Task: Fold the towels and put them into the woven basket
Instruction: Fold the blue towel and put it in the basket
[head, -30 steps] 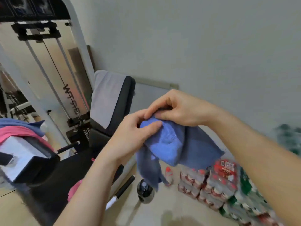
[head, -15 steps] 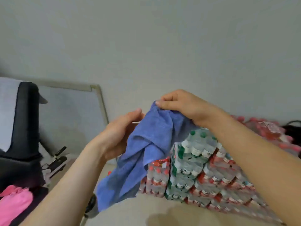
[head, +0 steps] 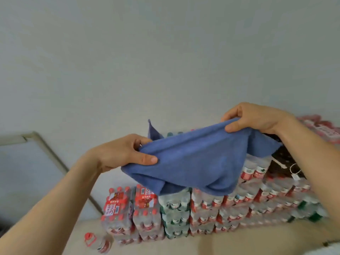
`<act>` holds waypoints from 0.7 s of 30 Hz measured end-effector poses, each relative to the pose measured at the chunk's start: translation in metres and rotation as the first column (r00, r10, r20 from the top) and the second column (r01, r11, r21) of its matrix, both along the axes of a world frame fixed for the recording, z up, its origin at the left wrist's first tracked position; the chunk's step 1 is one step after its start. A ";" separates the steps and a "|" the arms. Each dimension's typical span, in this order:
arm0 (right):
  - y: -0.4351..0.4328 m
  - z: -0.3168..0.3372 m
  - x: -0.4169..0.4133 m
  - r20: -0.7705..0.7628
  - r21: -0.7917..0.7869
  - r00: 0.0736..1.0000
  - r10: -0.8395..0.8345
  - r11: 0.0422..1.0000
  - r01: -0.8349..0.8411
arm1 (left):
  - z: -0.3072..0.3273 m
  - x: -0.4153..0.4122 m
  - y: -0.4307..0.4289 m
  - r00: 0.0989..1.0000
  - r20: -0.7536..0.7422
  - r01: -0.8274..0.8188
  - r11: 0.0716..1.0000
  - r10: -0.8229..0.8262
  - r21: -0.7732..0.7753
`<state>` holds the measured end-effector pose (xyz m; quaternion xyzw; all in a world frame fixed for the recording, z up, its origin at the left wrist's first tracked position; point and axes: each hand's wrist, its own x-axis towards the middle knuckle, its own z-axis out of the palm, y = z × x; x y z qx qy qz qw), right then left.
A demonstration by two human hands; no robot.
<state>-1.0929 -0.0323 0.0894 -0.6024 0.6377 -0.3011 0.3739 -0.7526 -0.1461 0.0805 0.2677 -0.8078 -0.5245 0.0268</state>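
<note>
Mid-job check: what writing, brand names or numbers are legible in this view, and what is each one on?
Nothing reads cleanly.
Red labels on the bottle packs: printed characters and a code patch, too blurred to read.
White tag hanging by the dark item: too small to read.
Blue towel: no text visible.

Stacked packs of bottles [head: 184,214] line the wall [head: 165,52] below the left grip [head: 127,153] and right grip [head: 255,120], 1 loose red-capped bottle [head: 99,243] lies on the floor [head: 220,243] below the left grip, a framed panel [head: 46,153] leans left of it, and a dark tagged bag [head: 283,162] sits under the right grip.
</note>
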 end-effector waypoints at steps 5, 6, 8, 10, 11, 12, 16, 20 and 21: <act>-0.020 -0.012 -0.068 -0.465 0.040 0.865 -0.190 0.971 0.235 | -0.004 -0.043 -0.064 0.953 0.107 -0.215 0.883 0.283 -0.418; -0.028 -0.013 -0.079 -0.522 -0.017 0.812 -0.262 0.954 0.298 | -0.010 -0.053 -0.077 0.927 0.049 -0.289 0.791 0.371 -0.540; -0.038 -0.011 -0.096 -0.621 -0.171 0.664 -0.416 0.899 0.404 | -0.019 -0.072 -0.100 0.865 -0.117 -0.426 0.592 0.488 -0.684; -0.046 -0.003 -0.106 -0.639 -0.339 0.515 -0.571 0.810 0.478 | -0.017 -0.087 -0.116 0.807 -0.264 -0.515 0.410 0.529 -0.753; -0.051 0.002 -0.109 -0.616 -0.430 0.454 -0.644 0.757 0.492 | -0.013 -0.093 -0.124 0.786 -0.326 -0.544 0.339 0.525 -0.767; -0.054 0.006 -0.113 -0.583 -0.511 0.404 -0.705 0.705 0.492 | -0.008 -0.099 -0.130 0.772 -0.389 -0.574 0.287 0.502 -0.767; -0.066 0.002 -0.131 -0.457 -0.688 0.310 -0.834 0.552 0.471 | -0.019 -0.117 -0.149 0.741 -0.563 -0.648 0.171 0.367 -0.742; -0.077 -0.067 -0.150 -0.589 -0.508 0.408 -0.698 0.712 0.485 | -0.110 -0.125 -0.168 0.877 -0.310 -0.431 0.317 0.366 -0.845; -0.077 -0.092 -0.151 -0.660 -0.393 0.438 -0.611 0.777 0.492 | -0.138 -0.126 -0.173 0.907 -0.143 -0.327 0.450 0.396 -0.831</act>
